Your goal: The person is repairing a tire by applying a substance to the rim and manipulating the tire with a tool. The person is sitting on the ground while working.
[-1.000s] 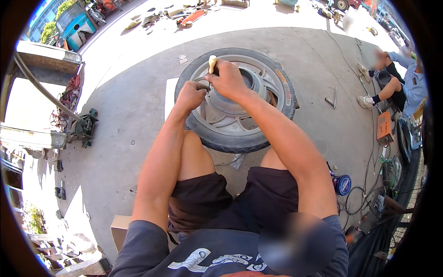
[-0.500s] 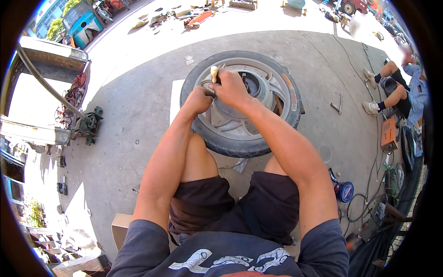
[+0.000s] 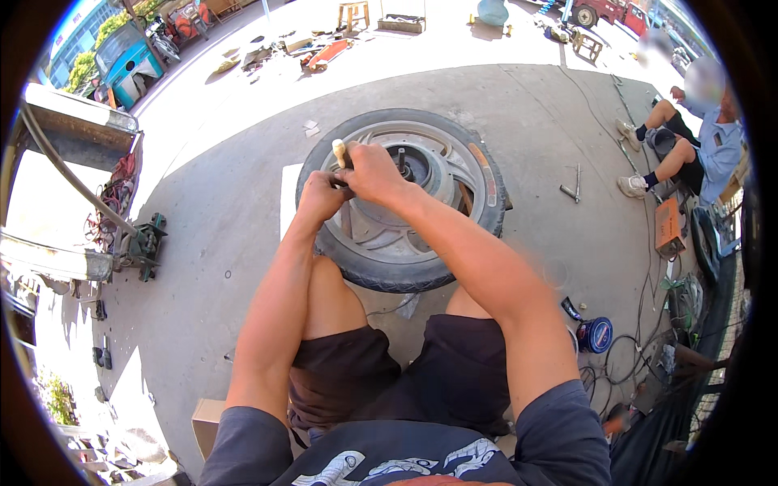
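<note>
A wheel with a black tyre (image 3: 391, 280) and a grey cast rim (image 3: 387, 250) lies flat in front of my knees. My right hand (image 3: 374, 172) is closed over the rim's left side. A tool with a cream handle (image 3: 339, 152) sticks up out of that fist; its working end is hidden. Just beside it, my left hand (image 3: 321, 197) is closed, its fingertips close to the right hand at the rim's edge. What the left fingers grip, if anything, cannot be made out. In the wheel's hub, a short upright axle (image 3: 401, 158) shows.
A T-shaped tool (image 3: 574, 186) lies on the concrete to the right. Beyond it sits a person (image 3: 713, 154), near an orange box (image 3: 669, 227). A blue tub (image 3: 595, 334) and cables are by my right knee. A cart (image 3: 65, 255) stands at left.
The view has shifted, so the wheel and hands appear lower and further left. Both hands stay together at the rim's left side, the cream-handled tool still in the right one.
</note>
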Available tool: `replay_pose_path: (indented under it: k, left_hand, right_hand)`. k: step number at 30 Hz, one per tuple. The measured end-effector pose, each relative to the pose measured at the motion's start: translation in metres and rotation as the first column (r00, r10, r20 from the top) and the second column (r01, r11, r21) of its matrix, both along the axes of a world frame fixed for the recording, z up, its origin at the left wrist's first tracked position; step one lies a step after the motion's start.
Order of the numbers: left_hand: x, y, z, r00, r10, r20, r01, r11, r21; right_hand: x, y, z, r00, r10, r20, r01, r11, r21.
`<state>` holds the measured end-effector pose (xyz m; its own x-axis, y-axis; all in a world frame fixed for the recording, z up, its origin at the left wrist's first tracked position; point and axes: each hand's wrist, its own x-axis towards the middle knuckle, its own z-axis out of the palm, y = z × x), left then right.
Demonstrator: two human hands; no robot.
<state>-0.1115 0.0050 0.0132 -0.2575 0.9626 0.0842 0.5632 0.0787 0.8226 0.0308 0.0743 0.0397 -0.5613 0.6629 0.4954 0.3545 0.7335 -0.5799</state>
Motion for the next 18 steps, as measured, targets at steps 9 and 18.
replay_pose_path:
  k: [9,18]
  left_hand:
    - [-0.006,0.015,-0.021,0.989,0.088,-0.117,-0.076,0.991,0.108]
    - [-0.002,0.017,-0.014,0.976,0.053,-0.212,-0.034,0.995,0.094]
  right_hand:
    - [-0.007,-0.006,-0.008,0.997,-0.074,-0.009,0.073,0.996,-0.057]
    - [0.001,-0.004,0.012,0.986,0.104,-0.13,-0.1,0.994,0.032]
